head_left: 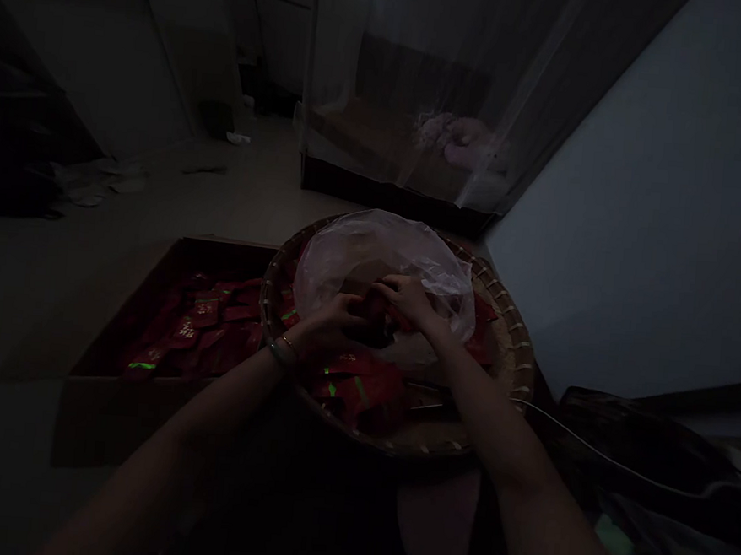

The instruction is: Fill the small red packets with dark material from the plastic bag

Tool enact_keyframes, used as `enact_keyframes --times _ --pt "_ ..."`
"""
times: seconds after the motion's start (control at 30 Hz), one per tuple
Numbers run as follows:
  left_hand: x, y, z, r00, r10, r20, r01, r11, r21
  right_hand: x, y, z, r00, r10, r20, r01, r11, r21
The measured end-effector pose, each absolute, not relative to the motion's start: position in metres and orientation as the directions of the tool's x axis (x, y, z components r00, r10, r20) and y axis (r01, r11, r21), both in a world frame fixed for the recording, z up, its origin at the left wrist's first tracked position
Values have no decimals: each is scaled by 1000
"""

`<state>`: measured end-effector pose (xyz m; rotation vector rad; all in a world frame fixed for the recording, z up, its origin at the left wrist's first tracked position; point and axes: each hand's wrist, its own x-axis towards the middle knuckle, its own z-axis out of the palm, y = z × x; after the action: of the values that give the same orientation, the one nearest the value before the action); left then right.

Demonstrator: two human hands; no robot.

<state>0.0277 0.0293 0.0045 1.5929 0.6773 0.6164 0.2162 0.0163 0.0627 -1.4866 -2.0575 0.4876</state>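
- We see a red packet (376, 302) between the hands, over the middle of the round woven tray (521, 343); its outline is lost in the gloom.
- Our right hand (405, 298) curls its fingers over the packet and seems to grip it; our left hand (341, 311) meets its side, fingers bent, but we cannot tell whether it grips.
- We judge the handling of this packet partway through; whether it is filled or sealed, we cannot tell.
- A clear plastic bag (380, 232) spreads over the tray's far half, just beyond the hands; its contents are too dim to name.
- More red packets (362, 391) lie loose in the tray's near part, so some seem left to handle.
- Left of the tray, an open carton (115, 386) holds many red pouches (205, 310) with pale lettering, perhaps finished ones.
- Beyond the tray stands a netted bed (367, 146).
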Motion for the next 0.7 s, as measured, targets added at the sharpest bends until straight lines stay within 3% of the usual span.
enact_keyframes --times 0.13,0.3,0.47,0.6,0.7 --pt "22 27 14 745 663 -74 143 -51 988 224 3 64 -182 943 277 717 320 -619" --pt "26 10 31 773 631 -71 71 26 997 230 -15 65 -100 957 273 639 272 -719" --pt "44 -9 43 622 772 -129 54 122 991 228 -32 62 -112 978 178 524 211 -825" --pt "55 -11 37 488 864 -126 58 112 992 230 -45 53 -21 996 88 453 88 -887" --pt "58 -15 30 492 863 -118 11 129 992 233 -52 46 32 999 35 320 23 -947"
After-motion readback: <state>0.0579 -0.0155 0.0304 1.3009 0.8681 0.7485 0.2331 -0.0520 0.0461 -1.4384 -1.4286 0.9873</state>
